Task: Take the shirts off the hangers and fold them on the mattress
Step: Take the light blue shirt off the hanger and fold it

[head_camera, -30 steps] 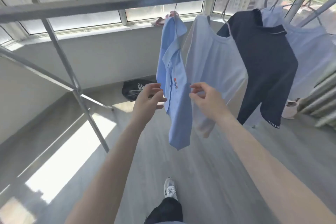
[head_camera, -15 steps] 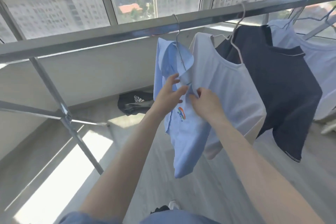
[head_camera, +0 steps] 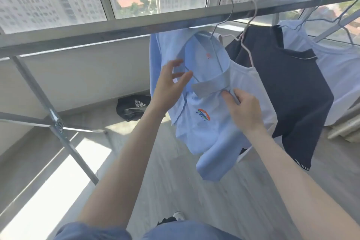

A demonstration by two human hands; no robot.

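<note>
Blue fabric under the collar [head_camera: 208,84] is pinched by the right hand [head_camera: 245,113], the nearer one; the left hand [head_camera: 169,85] is spread open beside it. Beyond, the blue shirt [head_camera: 194,128] hangs from its wire hanger [head_camera: 232,4], hooked up over the rail [head_camera: 116,29].

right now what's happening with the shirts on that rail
A person is working on the light blue polo shirt, which hangs on a wire hanger from the metal rail. The right hand pinches its front just below the collar; the left hand hovers open beside the collar. The white shirt and navy shirt hang beyond it.
</note>
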